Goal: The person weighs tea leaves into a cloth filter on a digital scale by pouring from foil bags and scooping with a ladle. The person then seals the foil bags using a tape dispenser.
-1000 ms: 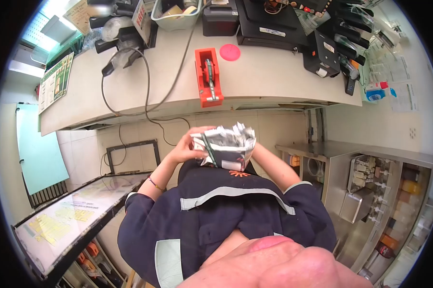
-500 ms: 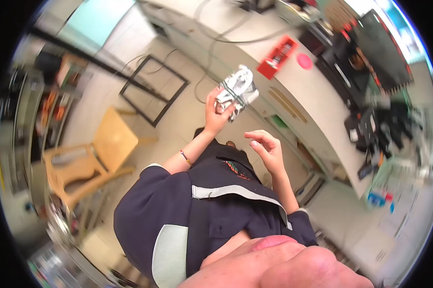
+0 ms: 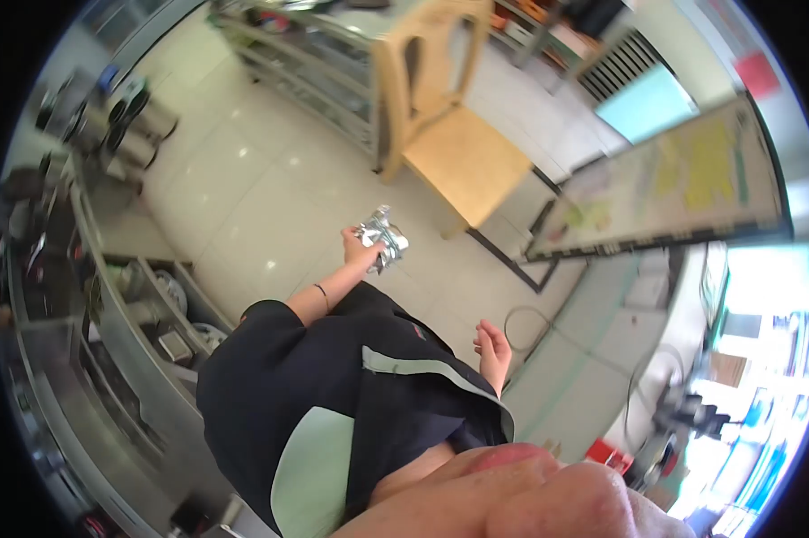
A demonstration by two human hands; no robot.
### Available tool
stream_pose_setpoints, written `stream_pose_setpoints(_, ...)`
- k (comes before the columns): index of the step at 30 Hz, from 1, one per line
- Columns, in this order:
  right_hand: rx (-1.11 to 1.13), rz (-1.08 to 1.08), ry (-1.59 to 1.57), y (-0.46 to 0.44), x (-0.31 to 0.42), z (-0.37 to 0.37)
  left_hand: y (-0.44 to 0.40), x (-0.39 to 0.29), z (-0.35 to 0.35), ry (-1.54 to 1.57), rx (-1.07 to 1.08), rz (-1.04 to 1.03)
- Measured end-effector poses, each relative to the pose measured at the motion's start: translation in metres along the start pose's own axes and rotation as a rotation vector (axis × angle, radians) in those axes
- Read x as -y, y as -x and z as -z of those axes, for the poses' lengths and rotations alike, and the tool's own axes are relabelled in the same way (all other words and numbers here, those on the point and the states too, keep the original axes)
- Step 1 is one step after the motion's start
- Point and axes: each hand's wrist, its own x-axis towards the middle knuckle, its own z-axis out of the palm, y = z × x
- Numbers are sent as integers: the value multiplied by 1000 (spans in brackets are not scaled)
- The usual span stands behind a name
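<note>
My left hand [image 3: 361,249] is closed around a crumpled foil-wrapped bundle [image 3: 388,240], held out in front of my body above the floor. A thin dark cord or band seems to run round the shiny foil. What is inside the wrapping is hidden. My right hand [image 3: 491,353] hangs to the right of my dark garment, its fingers loosely bent and a little apart. Nothing shows in it, and it is well away from the foil bundle.
A wooden chair [image 3: 467,148] stands ahead, near a low metal shelf unit [image 3: 310,76]. Open drawers [image 3: 158,314] with items line my left. At right are a stained panel [image 3: 682,184] on a black frame, a long bench [image 3: 584,359] and a cable [image 3: 523,314].
My body and view have turned left; the chair now lies ahead and the drawers have come in at left. The foil bundle stays in my left hand. My right hand has lowered.
</note>
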Motion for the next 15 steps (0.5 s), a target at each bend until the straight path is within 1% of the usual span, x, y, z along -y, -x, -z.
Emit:
stream_pose_setpoints(1,113,-44,120,-24,7,-29,-35,15,25,53,-77,42)
stream_pose_setpoints(2,208,43,246,-44,19,-67,-61,-5,62,101,-178,176)
stream_pose_setpoints(3,290,186,452,-57,40,-97,-95,12,77,138,-291,195)
stream_pose_setpoints(4,368,333,642,-64,73,-136,-117,-9,106,109,-397,251)
stream_pose_setpoints(5,519,502,797,-74,99,-159,-132,-33,126,128,-465,303)
stream_pose_setpoints(6,628,528,781,-88,109,-183,-159,-55,143,149,-526,349)
stream_pose_setpoints(7,730,555,765,-102,119,-203,-191,-67,155,217,-520,370)
stream_pose_setpoints(8,826,580,750,-115,128,-220,-219,-82,164,286,-508,387)
stream_pose_setpoints(9,830,526,750,-126,136,-235,-252,-97,170,357,-493,401)
stream_pose_setpoints(12,850,358,762,-161,156,-260,-355,-129,166,834,-400,210)
stream_pose_setpoints(14,849,380,792,-207,166,-279,-412,-160,162,1009,-481,119)
stream_pose_setpoints(15,842,395,781,-230,173,-287,-430,-174,163,1033,-463,142)
